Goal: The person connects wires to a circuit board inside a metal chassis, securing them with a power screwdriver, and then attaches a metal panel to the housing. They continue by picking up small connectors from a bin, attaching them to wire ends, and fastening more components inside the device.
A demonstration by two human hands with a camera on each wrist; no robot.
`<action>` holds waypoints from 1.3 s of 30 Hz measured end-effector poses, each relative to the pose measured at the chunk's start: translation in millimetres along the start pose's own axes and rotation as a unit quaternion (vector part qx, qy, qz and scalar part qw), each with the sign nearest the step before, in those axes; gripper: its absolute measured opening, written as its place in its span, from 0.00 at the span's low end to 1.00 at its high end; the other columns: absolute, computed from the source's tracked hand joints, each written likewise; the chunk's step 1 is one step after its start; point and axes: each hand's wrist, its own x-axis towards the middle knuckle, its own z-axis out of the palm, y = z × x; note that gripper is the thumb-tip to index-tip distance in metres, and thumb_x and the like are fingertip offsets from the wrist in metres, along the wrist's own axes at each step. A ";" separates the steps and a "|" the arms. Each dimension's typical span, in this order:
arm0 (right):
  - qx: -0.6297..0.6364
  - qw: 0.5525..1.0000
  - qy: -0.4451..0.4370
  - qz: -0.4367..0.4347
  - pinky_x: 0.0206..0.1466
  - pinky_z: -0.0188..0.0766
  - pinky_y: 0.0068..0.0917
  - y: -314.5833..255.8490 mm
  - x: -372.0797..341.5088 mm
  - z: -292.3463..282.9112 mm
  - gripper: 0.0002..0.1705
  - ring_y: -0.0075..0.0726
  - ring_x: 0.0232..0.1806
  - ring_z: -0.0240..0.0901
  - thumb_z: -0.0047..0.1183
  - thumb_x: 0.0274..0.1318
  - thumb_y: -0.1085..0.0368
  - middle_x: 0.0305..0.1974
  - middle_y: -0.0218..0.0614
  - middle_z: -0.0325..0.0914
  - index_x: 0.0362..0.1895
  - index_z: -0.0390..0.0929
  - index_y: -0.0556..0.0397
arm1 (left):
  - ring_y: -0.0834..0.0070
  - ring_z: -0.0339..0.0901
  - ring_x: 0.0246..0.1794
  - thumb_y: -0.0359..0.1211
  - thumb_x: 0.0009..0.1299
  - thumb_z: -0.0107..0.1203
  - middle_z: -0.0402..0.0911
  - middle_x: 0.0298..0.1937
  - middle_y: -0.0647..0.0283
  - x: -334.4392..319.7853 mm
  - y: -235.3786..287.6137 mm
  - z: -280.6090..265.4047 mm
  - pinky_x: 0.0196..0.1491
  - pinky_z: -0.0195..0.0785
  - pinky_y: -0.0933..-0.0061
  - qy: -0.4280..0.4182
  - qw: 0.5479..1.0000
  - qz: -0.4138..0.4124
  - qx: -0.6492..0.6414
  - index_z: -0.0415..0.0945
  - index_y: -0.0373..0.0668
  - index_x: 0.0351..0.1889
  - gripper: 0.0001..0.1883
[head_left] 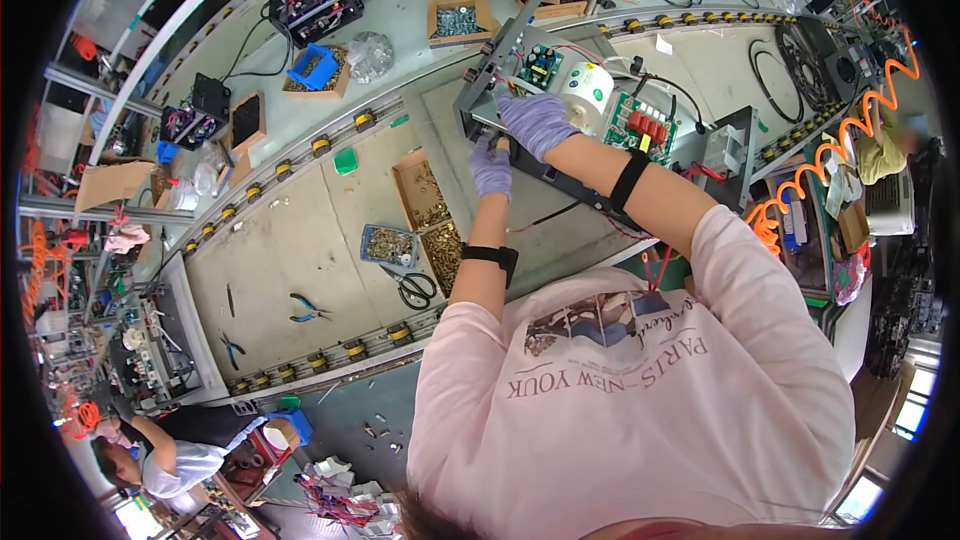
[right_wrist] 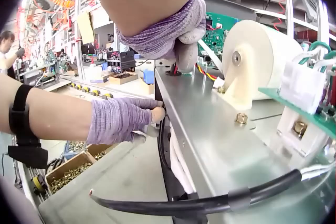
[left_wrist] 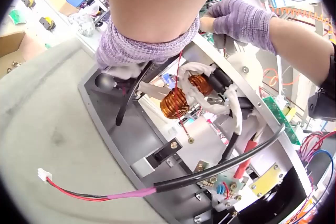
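A grey metal chassis (head_left: 577, 176) stands tilted on the bench, carrying a white cylinder (head_left: 586, 90) and green circuit boards (head_left: 640, 125). My gloved right hand (head_left: 540, 125) is over its top panel, fingers bent down at thin red and black wires (right_wrist: 174, 70) by a hole near the edge. At the same corner, lower down, my gloved left hand (head_left: 490, 168) reaches to the underside and pinches a black cable (right_wrist: 162, 142); its fingertips are partly hidden. Copper coils (left_wrist: 174, 103) sit inside the chassis. A loose black cable with a white plug (left_wrist: 45, 174) hangs across the opening.
Left of the chassis are a cardboard box of brass screws (head_left: 425, 195), a blue tray of small parts (head_left: 389, 246), scissors (head_left: 411, 287) and pliers (head_left: 308, 309). Roller tracks (head_left: 320, 145) edge the bench. An orange coiled hose (head_left: 850, 130) hangs at the right.
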 end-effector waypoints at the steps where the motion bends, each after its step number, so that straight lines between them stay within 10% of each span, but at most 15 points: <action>1: 0.003 1.000 0.001 0.002 0.13 0.64 0.34 -1.2 -1.0 -6.9 0.14 0.42 0.17 0.73 0.43 0.49 0.67 0.18 0.42 0.74 0.41 0.68 0.60 | 0.78 0.70 0.33 0.22 0.59 0.53 0.76 0.38 0.60 -3.8 5.7 0.2 0.39 0.64 0.81 -0.001 1.000 0.001 0.004 0.66 0.34 0.52 0.21; 4: 0.018 1.000 0.023 0.004 0.17 0.67 0.35 -0.9 -3.5 -44.6 0.11 0.41 0.21 0.75 0.44 0.48 0.67 0.20 0.42 0.75 0.37 0.69 0.58 | 0.75 0.70 0.37 0.24 0.61 0.51 0.74 0.40 0.60 -20.4 20.2 4.8 0.41 0.64 0.77 0.074 0.985 0.023 0.156 0.65 0.33 0.53 0.20; 6: 0.026 0.998 0.062 0.005 0.18 0.66 0.34 5.3 -7.9 -58.7 0.11 0.41 0.22 0.75 0.43 0.51 0.65 0.23 0.36 0.77 0.40 0.68 0.53 | 0.75 0.68 0.40 0.28 0.64 0.47 0.71 0.42 0.61 -27.8 25.0 5.4 0.44 0.63 0.74 0.169 0.962 0.178 0.117 0.63 0.36 0.54 0.19; 13: 0.154 0.984 -0.092 -0.025 0.31 0.68 0.38 18.5 -15.1 -130.8 0.16 0.44 0.30 0.74 0.46 0.52 0.54 0.26 0.40 0.76 0.41 0.70 0.49 | 0.70 0.67 0.41 0.33 0.65 0.45 0.70 0.39 0.57 -17.2 61.0 28.9 0.44 0.61 0.74 0.032 0.949 0.309 -0.055 0.68 0.36 0.43 0.12; 15: 0.206 0.978 -0.030 0.017 0.35 0.67 0.41 43.7 3.8 -104.6 0.18 0.47 0.31 0.74 0.47 0.51 0.51 0.26 0.43 0.76 0.40 0.72 0.50 | 0.68 0.68 0.34 0.35 0.66 0.45 0.71 0.34 0.57 -23.0 78.9 22.4 0.39 0.62 0.71 0.089 0.910 0.377 0.147 0.71 0.36 0.39 0.12; 19: 0.160 0.977 -0.122 0.067 0.42 0.69 0.40 70.7 19.6 -70.2 0.25 0.49 0.37 0.73 0.49 0.47 0.47 0.31 0.48 0.75 0.43 0.73 0.53 | 0.63 0.70 0.29 0.37 0.67 0.43 0.74 0.28 0.55 -38.6 78.7 11.7 0.36 0.63 0.67 0.081 0.971 0.217 0.061 0.73 0.38 0.36 0.12; 21: 0.153 0.976 -0.153 0.039 0.43 0.68 0.39 69.0 16.6 -45.3 0.28 0.49 0.38 0.73 0.50 0.45 0.45 0.33 0.48 0.75 0.45 0.74 0.52 | 0.57 0.72 0.27 0.39 0.66 0.43 0.76 0.27 0.51 -41.7 93.9 5.0 0.34 0.64 0.63 0.023 0.967 0.134 0.214 0.73 0.38 0.37 0.14; 24: 0.122 0.985 -0.109 0.046 0.45 0.68 0.37 51.4 16.5 -40.2 0.29 0.48 0.41 0.73 0.53 0.41 0.47 0.37 0.46 0.76 0.44 0.74 0.53 | 0.76 0.67 0.18 0.39 0.66 0.45 0.72 0.18 0.63 -34.3 89.7 2.9 0.25 0.61 0.72 0.073 0.935 0.134 0.322 0.75 0.39 0.37 0.14; 28: 0.235 0.950 -0.166 0.120 0.45 0.68 0.38 57.6 29.8 -41.1 0.25 0.48 0.42 0.72 0.52 0.40 0.49 0.36 0.49 0.75 0.39 0.75 0.56 | 0.74 0.70 0.20 0.37 0.65 0.46 0.74 0.20 0.59 -20.8 102.0 8.6 0.26 0.62 0.70 0.028 0.936 0.102 0.335 0.73 0.36 0.42 0.14; 30: 0.239 0.952 -0.162 0.099 0.44 0.67 0.37 57.5 26.2 -47.7 0.25 0.49 0.40 0.72 0.51 0.43 0.50 0.35 0.49 0.75 0.40 0.75 0.56 | 0.53 0.75 0.35 0.41 0.63 0.45 0.76 0.35 0.45 3.0 79.3 14.2 0.38 0.66 0.61 -0.031 0.962 0.044 0.267 0.71 0.40 0.48 0.19; 33: 0.248 0.953 -0.157 0.076 0.44 0.67 0.37 52.1 26.0 -51.5 0.22 0.50 0.38 0.72 0.48 0.47 0.52 0.34 0.49 0.76 0.39 0.76 0.56 | 0.55 0.75 0.35 0.39 0.63 0.46 0.76 0.37 0.44 11.5 94.0 30.1 0.40 0.66 0.64 0.009 0.947 0.072 0.312 0.71 0.40 0.50 0.20; 34: 0.284 0.944 -0.113 0.124 0.45 0.67 0.36 50.9 25.1 -45.5 0.21 0.50 0.39 0.72 0.48 0.47 0.52 0.34 0.49 0.76 0.39 0.76 0.55 | 0.73 0.72 0.29 0.34 0.65 0.46 0.79 0.35 0.55 0.3 118.3 37.1 0.37 0.65 0.75 0.023 0.958 0.078 0.274 0.71 0.31 0.46 0.16; 39: 0.341 0.897 -0.102 0.260 0.45 0.68 0.37 75.8 36.5 10.6 0.24 0.51 0.40 0.73 0.48 0.46 0.50 0.36 0.51 0.76 0.38 0.76 0.57 | 0.74 0.73 0.34 0.29 0.65 0.44 0.79 0.37 0.56 15.1 104.6 44.4 0.41 0.64 0.76 0.021 0.987 0.056 0.148 0.71 0.31 0.46 0.14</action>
